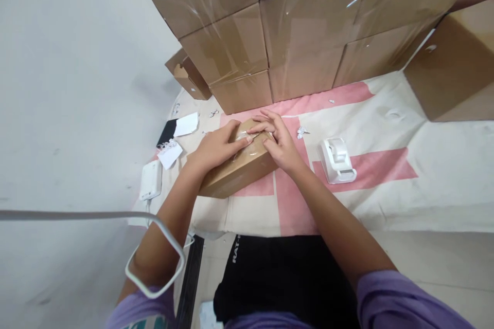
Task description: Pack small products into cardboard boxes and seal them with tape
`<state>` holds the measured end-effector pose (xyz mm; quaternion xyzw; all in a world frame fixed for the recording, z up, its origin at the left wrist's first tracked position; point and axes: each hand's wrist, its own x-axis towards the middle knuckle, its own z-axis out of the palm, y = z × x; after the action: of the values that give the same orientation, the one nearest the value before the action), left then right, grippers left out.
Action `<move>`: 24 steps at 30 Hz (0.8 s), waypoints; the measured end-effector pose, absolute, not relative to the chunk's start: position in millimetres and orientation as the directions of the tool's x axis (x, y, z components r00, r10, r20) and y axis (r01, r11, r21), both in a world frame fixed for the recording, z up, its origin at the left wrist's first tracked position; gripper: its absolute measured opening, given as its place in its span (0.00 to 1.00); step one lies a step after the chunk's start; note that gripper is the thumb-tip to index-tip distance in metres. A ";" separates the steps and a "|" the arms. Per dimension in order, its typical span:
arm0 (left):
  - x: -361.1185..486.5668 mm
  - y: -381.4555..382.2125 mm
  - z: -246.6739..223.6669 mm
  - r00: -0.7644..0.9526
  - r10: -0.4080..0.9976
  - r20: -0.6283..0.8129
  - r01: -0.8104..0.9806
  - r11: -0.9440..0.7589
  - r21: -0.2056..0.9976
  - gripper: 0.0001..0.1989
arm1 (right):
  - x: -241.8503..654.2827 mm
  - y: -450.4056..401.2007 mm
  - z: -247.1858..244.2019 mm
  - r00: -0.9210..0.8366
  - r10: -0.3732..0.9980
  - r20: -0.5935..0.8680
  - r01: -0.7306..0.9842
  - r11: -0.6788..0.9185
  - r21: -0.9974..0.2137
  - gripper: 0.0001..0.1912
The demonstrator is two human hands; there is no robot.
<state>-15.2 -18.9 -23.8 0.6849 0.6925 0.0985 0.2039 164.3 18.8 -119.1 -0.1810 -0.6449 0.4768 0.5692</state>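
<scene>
A small brown cardboard box (241, 172) lies at a slant on the pink and white cloth, with shiny clear tape on its top. My left hand (224, 146) rests over the box's left side, thumb stretched across the top and the other fingers over the far edge, partly hidden. On the far right end of the box lies my right hand (276, 139), its fingers spread and touching the tape near my left thumb. To the right stands a white tape dispenser (337, 160), apart from both hands.
Large taped cartons (304, 36) are stacked behind the box, and another carton (451, 67) stands at right. A small opened box (191, 76), paper slips (187, 124) and a white device (151, 180) are at left. A white cable (165, 231) hangs before my left arm.
</scene>
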 end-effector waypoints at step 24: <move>-17.0 -8.8 -30.8 0.008 0.999 -0.046 0.907 0.012 0.421 0.19 | 178.1 5.0 -112.5 -0.264 0.634 0.727 -0.257 0.680 -0.687 0.17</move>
<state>-17.0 -8.8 -30.8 0.6895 0.6910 0.1361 0.1691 178.1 5.0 -112.5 -0.1347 -0.7000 0.3768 0.5915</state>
